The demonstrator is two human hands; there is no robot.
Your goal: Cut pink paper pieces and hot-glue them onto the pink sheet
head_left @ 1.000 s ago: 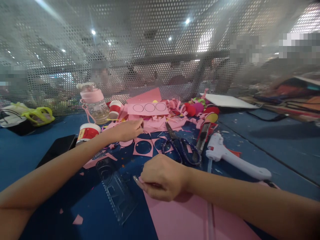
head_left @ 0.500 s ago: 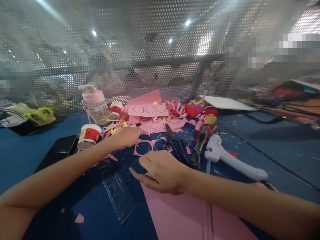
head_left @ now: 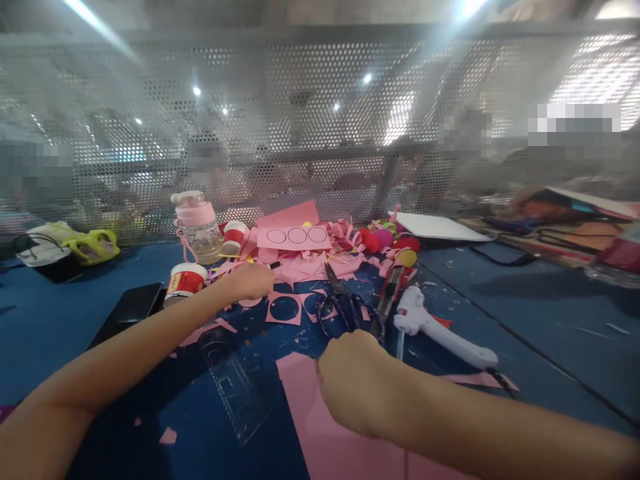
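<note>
My left hand (head_left: 254, 281) is closed at the near edge of a pile of pink paper scraps (head_left: 305, 268). A small black end (head_left: 275, 265) shows right by its fingers; whether I grip it is hidden. My right hand (head_left: 357, 380) is curled into a fist over a large pink sheet (head_left: 307, 407), its fingertips out of sight. Just beyond it lie scissors (head_left: 345, 300) with dark blue handles. Between the hands are pink pieces with round holes cut out (head_left: 270, 313). A clear plastic stencil ruler (head_left: 233, 393) lies nearer to me.
A white glue gun (head_left: 445, 333) and a utility knife (head_left: 393, 293) lie to the right. On the left are a phone (head_left: 127, 310), a red-and-white paper cup (head_left: 185, 281) and a pink-topped bottle (head_left: 197, 230). A pink strip with drawn circles (head_left: 295, 245) stands behind the scraps, before a perforated screen (head_left: 310, 147).
My right hand has moved right and curled up; its fingers were spread before. The left hand has shifted slightly left and closed beside the black end. The view has tilted up.
</note>
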